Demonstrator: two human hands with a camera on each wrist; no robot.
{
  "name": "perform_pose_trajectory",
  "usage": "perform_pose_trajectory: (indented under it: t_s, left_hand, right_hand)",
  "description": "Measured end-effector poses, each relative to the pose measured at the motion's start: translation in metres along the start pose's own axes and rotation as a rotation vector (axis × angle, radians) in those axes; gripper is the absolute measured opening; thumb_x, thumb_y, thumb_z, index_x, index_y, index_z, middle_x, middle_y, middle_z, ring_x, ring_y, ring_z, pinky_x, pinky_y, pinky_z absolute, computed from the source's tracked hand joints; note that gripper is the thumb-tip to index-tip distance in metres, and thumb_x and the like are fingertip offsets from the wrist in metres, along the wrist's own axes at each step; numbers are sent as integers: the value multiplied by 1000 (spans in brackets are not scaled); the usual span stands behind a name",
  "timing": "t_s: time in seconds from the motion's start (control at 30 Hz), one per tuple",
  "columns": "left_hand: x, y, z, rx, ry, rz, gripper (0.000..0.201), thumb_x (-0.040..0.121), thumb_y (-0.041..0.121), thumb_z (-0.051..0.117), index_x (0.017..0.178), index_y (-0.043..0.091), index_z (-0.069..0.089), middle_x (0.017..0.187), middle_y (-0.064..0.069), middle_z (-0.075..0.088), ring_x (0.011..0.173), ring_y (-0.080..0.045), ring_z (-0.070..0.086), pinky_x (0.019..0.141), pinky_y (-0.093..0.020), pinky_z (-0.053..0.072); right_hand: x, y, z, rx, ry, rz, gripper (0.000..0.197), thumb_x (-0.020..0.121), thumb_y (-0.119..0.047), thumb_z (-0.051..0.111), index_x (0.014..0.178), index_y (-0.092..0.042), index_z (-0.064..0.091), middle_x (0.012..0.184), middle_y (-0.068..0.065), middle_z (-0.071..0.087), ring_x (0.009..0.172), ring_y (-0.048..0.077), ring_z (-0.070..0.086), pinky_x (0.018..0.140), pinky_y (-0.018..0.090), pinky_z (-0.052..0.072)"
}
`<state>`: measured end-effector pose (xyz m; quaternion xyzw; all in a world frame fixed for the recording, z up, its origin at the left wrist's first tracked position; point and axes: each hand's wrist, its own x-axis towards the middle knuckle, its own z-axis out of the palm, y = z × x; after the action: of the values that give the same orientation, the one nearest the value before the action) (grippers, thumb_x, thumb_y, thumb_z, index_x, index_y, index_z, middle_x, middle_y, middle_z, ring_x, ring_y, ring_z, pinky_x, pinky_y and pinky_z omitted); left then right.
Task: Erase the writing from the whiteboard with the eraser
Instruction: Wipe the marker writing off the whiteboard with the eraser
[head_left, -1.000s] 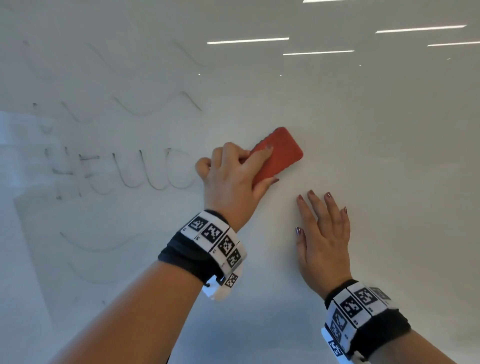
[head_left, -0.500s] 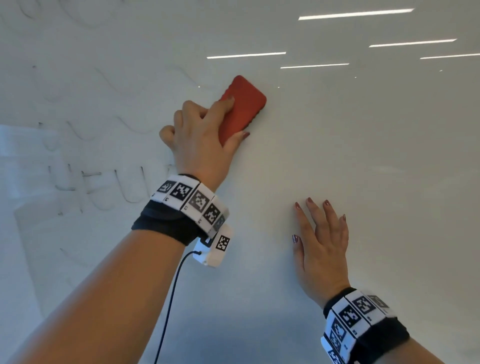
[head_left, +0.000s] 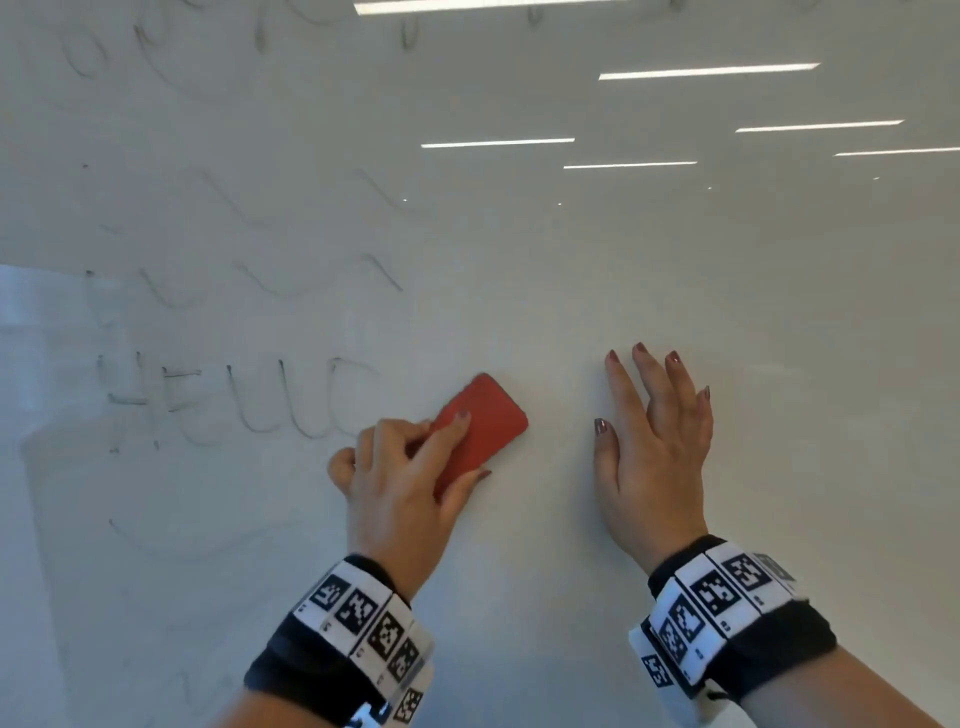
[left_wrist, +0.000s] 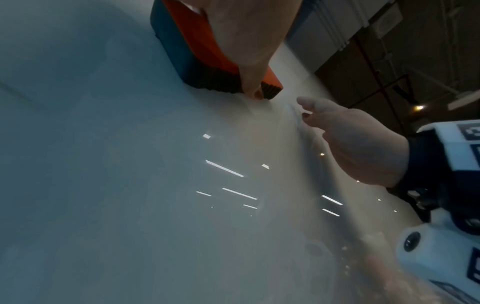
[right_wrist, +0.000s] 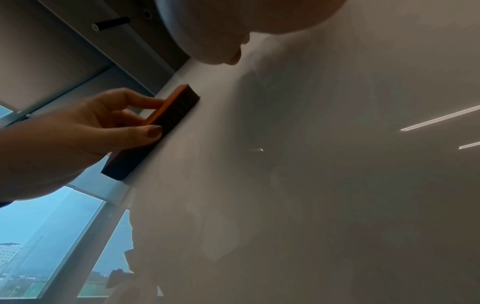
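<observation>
A red eraser (head_left: 485, 423) with a dark felt underside lies flat against the whiteboard (head_left: 727, 312), just right of faint grey lettering (head_left: 234, 400). My left hand (head_left: 415, 467) grips the eraser, index finger along its top and thumb on its lower edge. The same eraser (left_wrist: 187, 51) shows in the left wrist view, and the eraser (right_wrist: 155, 131) in the right wrist view too. My right hand (head_left: 649, 431) rests flat on the board to the eraser's right, fingers straight and spread. Wavy grey strokes (head_left: 270, 280) remain above and below the lettering.
Ceiling lights reflect as bright bars (head_left: 498, 143) on the board's upper right. The board's right half carries no marks. A window (right_wrist: 39, 236) with an outdoor view lies beyond the board's edge in the right wrist view.
My left hand swept the eraser up the board half a second ago and has now brought it back down beside the lettering's right end. The right hand stayed flat on the board.
</observation>
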<state>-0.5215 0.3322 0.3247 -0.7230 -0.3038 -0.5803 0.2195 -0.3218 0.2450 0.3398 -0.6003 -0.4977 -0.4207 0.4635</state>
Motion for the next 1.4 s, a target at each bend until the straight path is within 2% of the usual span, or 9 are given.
perform_pose_trajectory:
  t_s: [0.23,0.47,0.6,0.73,0.83,0.93,1.07,1.23,1.4]
  left_hand:
    - [47,30,3,3,22,121,49,76,56,65,120,39,51,103,0,52,93,-20,48,83,-39,26]
    - [131,44,-9,16,118,58,52,78,59,61,123,36,56,100,0,48,92,-22,47,79,-35,22]
    - [151,41,-14,34,133,-32,53,80,60,58,127,37,51,103,-1,46,95,-22,45,81,-34,20]
    - [148,20,-20,17,164,-187,55,79,60,58,129,38,49,108,-3,45,99,-23,44,82,-35,20]
    - [127,1,-24,12,176,-220,54,80,56,60,130,36,49,110,-4,45,101,-24,44,84,-36,20]
    - [101,-2,-21,28,157,-138,51,81,49,63,129,33,52,110,-2,48,101,-23,44,86,-36,21]
    - [78,11,-11,19,96,-26,49,81,44,67,127,34,55,114,-1,51,105,-23,45,90,-44,28]
    - [76,24,-5,-48,82,63,49,78,40,71,125,35,57,117,2,55,109,-21,46,91,-43,28]
    - [80,35,-3,-121,66,132,64,76,40,72,133,28,45,115,11,58,110,-11,47,95,-42,28]
  right_hand:
    - [-3,13,2,-9,26,6,54,92,-24,34,145,-14,36,151,4,27,143,28,15,116,45,3]
    - [-4,16,5,-6,51,-16,53,92,-23,35,144,-13,38,151,5,30,142,29,19,115,45,5]
    - [-5,19,4,-5,29,-39,53,93,-24,35,146,-15,33,151,5,29,143,28,17,116,45,3]
    - [-4,20,4,11,16,-42,54,94,-24,34,147,-15,31,153,4,26,144,27,12,117,44,0]
    - [-4,17,6,17,15,-32,55,94,-24,32,147,-13,30,153,4,23,144,27,9,117,42,-4]
    - [-5,15,7,38,20,-21,55,93,-22,32,147,-12,31,153,4,22,144,27,7,116,43,-5]
    - [-3,10,7,85,20,16,56,92,-22,32,146,-11,31,153,6,23,145,26,5,117,43,-7]
    - [2,-2,5,80,21,53,58,93,-35,36,147,-16,25,153,6,22,146,28,5,115,57,-2]
    - [24,-13,1,44,-8,-173,66,91,-42,47,149,-22,21,157,3,17,147,28,6,114,60,3]
